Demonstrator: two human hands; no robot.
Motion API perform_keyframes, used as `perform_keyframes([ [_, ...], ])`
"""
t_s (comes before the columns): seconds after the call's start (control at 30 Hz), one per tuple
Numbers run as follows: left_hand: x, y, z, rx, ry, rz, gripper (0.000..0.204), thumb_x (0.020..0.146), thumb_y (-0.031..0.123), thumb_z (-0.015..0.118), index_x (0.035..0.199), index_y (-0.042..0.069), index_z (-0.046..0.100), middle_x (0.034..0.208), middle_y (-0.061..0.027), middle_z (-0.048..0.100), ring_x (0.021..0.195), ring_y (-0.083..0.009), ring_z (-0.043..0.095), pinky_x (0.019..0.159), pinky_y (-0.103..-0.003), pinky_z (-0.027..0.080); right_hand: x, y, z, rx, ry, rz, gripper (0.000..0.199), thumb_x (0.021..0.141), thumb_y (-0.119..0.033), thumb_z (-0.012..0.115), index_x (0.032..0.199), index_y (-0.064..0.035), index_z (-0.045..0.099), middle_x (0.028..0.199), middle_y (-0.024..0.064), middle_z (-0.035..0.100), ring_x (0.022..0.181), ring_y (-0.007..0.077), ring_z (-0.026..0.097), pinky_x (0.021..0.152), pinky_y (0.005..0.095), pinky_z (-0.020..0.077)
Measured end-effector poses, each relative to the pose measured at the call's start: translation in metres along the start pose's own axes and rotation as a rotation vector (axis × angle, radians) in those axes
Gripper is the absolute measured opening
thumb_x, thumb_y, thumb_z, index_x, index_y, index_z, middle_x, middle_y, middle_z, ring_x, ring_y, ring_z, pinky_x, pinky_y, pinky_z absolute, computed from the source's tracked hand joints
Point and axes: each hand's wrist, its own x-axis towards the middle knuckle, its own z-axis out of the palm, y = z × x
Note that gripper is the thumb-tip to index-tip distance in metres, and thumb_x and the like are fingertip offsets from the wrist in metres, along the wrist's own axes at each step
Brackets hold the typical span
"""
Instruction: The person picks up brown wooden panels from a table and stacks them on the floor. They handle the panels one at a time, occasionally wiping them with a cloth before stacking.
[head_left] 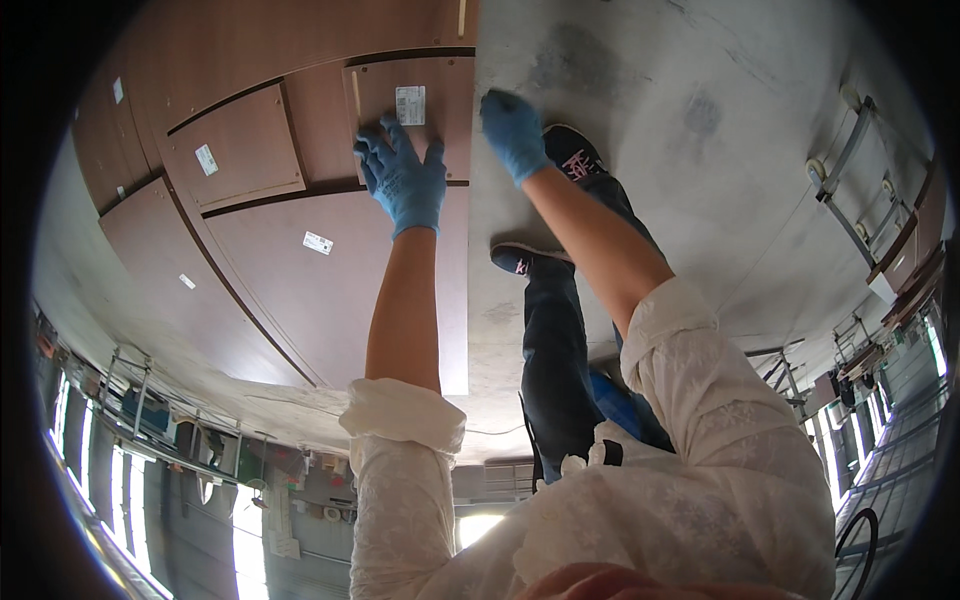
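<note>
Several brown panels [390,280] are filling the left side of the head view, lying in overlapping layers with white labels stuck on their faces. Beside their straight right edge, a grey, stained floor [700,190] is spreading to the right, where a wheeled metal frame [850,150] is standing near the rim. The wearer's dark shoes [575,160] are resting on this floor, just beside the panels. Toward the lower left rim, a metal rack [145,425] is standing before bright windows [250,540].

One smaller panel [448,95] is lying at the top, under the left hand [408,190]. That gloved hand's fingers are spreading apart and bending slightly over the panel's face, their tips ending at the lower left corner of its label [410,105]; they are gripping nothing visible, and I cannot tell how firmly they are touching. The gloved right hand [515,138] is hanging over the floor, just right of the smaller panel's edge, its fingers curling closed; whether they are enclosing anything is hidden.
</note>
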Motion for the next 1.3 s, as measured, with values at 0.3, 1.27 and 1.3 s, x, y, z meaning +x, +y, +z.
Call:
perform_keyframes([
  [0.3, 0.003, -0.002, 0.004, 0.09, -0.028, 0.007, 0.096, 0.091, 0.062, 0.063, 0.163, 0.014, 0.024, 0.166, -0.0293, 0.019, 0.153, -0.0471, 0.024, 0.122, -0.049, 0.029, -0.077, 0.0, 0.027, -0.033, -0.077, 0.222, 0.039, 0.095, -0.029, 0.056, 0.127, -0.0102, 0.069, 0.114, 0.0193, 0.073, 0.107, 0.0366, 0.069, 0.094, 0.0416, 0.0535],
  [1.27, 0.004, -0.016, -0.038, -0.048, -0.027, 0.167, 0.072, 0.093, 0.04, 0.06, 0.155, 0.008, 0.04, 0.156, -0.0265, 0.04, 0.142, -0.0431, 0.043, 0.113, -0.05, 0.041, -0.088, 0.101, -0.061, 0.127, -0.207, 0.231, 0.045, 0.093, -0.034, 0.06, 0.12, 0.0016, 0.069, 0.118, 0.0219, 0.072, 0.109, 0.0352, 0.069, 0.091, 0.0419, 0.052],
  [1.3, 0.005, -0.019, -0.04, -0.066, 0.023, 0.165, 0.071, 0.092, 0.039, 0.06, 0.154, 0.008, 0.041, 0.155, -0.0264, 0.04, 0.142, -0.0425, 0.043, 0.113, -0.05, 0.042, -0.091, 0.113, -0.065, 0.123, -0.139, 0.204, 0.034, 0.093, -0.03, 0.06, 0.106, 0.0008, 0.068, 0.103, 0.0144, 0.068, 0.096, 0.0263, 0.064, 0.082, 0.0381, 0.0495],
])
